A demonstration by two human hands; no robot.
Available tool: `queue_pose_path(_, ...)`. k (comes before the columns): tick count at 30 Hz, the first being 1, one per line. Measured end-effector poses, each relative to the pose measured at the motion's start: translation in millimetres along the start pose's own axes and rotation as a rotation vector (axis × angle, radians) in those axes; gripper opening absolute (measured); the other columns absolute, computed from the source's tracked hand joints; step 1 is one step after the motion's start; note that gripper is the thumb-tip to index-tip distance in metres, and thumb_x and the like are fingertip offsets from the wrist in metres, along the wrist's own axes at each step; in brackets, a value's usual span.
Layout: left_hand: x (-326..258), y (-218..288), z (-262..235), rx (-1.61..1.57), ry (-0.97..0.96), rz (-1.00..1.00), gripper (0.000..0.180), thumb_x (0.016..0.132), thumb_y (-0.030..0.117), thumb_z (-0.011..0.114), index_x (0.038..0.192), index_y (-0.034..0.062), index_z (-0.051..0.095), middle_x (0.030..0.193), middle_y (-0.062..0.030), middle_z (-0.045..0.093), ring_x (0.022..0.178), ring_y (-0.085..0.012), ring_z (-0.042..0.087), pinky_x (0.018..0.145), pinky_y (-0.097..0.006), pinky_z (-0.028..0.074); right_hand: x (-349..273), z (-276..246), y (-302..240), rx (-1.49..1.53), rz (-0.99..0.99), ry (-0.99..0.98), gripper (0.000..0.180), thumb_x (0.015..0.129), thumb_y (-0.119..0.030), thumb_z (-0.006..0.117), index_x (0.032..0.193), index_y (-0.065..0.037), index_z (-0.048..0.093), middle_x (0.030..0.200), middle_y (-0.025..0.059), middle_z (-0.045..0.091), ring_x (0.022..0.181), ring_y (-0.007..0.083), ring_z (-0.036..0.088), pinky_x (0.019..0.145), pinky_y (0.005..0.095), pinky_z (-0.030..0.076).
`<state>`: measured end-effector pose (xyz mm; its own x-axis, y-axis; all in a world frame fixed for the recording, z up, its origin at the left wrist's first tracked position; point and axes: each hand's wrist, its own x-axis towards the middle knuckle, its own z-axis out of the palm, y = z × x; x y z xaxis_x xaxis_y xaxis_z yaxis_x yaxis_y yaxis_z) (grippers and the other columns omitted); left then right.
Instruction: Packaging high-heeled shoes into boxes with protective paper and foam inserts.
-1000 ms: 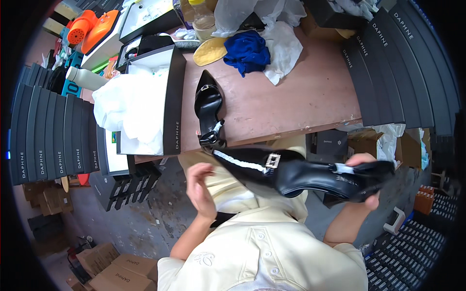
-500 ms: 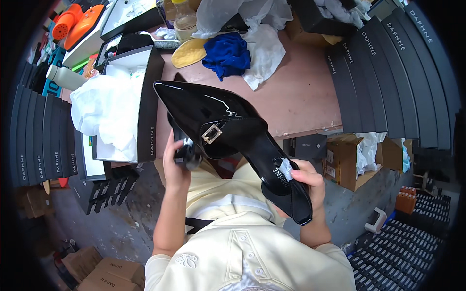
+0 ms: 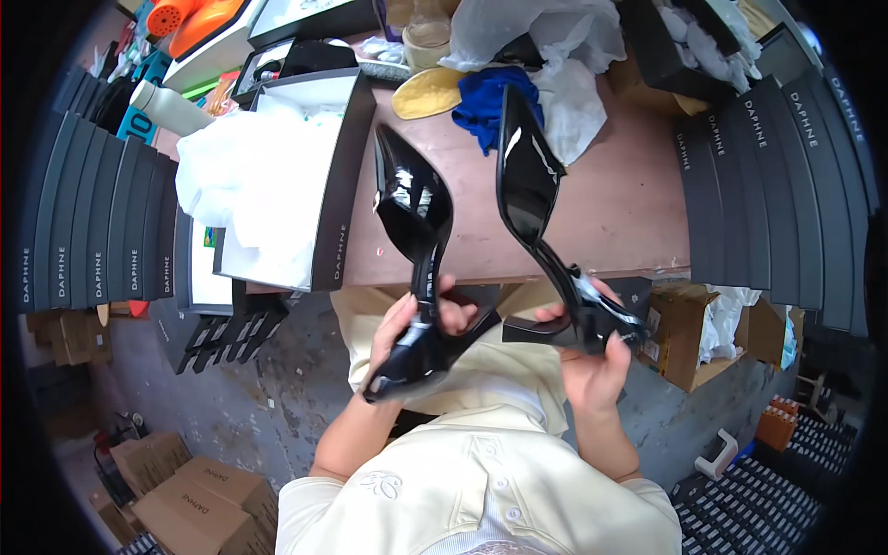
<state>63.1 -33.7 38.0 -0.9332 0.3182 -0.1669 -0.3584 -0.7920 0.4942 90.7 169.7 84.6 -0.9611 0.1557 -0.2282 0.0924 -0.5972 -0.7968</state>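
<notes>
Two shiny black high-heeled shoes with pointed toes are held up side by side in front of me, toes pointing to the far side. My left hand point(image 3: 396, 326) is closed round the back part of the left shoe point(image 3: 414, 190), and its heel sticks out to the right. My right hand point(image 3: 597, 365) grips the right shoe point(image 3: 529, 190) by its rear, with that heel pointing left. Both shoes are turned on their sides, with their heels towards each other. The buckle seen before is hardly visible.
An open shoe box point(image 3: 344, 199) with white tissue paper point(image 3: 245, 185) stands left on the pink table point(image 3: 615, 217). A blue cloth point(image 3: 481, 111), yellow pad point(image 3: 427, 93) and white cloth point(image 3: 573, 111) lie at the back. Dark shoe boxes point(image 3: 740, 185) line the right; cartons point(image 3: 680, 333) stand below.
Half a second ago one shoe, buckle showing, lay across the view and largely hid the other. Now they are apart, turned onto their sides, toes away. The view has also shifted.
</notes>
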Motion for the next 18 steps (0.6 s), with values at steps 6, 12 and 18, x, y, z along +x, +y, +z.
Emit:
queue_pose_path(6, 1, -25, -35, -0.41, -0.473, -0.084, 0.037, 0.086, 0.031, 0.061, 0.112, 0.0075, 0.048, 0.075, -0.0064, 0.062, 0.087, -0.0234, 0.057, 0.109, -0.049, 0.019, 0, -23, 8, 0.77, 0.412, 0.052, 0.062, 0.079, -0.055, 0.05, 0.111, -0.003, 0.058, 0.101, 0.0192, 0.062, 0.102, 0.0363, 0.059, 0.093, 0.0469, 0.047)
queue_pose_path(12, 27, -18, -28, -0.7, -0.776, -0.251, 0.038, 0.096, 0.024, 0.029, 0.092, -0.0003, 0.057, 0.059, -0.0132, 0.064, 0.065, -0.0279, 0.063, 0.113, -0.046, 0.01, -3, -20, 10, 0.793, 0.575, 0.083, 0.052, 0.076, -0.061, 0.051, 0.1, -0.016, 0.064, 0.094, 0.0053, 0.064, 0.078, 0.0213, 0.061, 0.068, 0.0329, 0.049)
queue_pose_path(18, 38, -18, -30, -0.78, -1.001, -0.224, 0.042, 0.097, 0.027, 0.026, 0.1, -0.0031, 0.054, 0.061, -0.0155, 0.063, 0.065, -0.0292, 0.063, 0.113, -0.046, 0.01, -5, -18, 7, 0.779, 0.651, 0.167, 0.051, 0.074, -0.068, 0.049, 0.09, -0.023, 0.064, 0.084, 0.0051, 0.061, 0.062, 0.0142, 0.055, 0.049, 0.0251, 0.041)
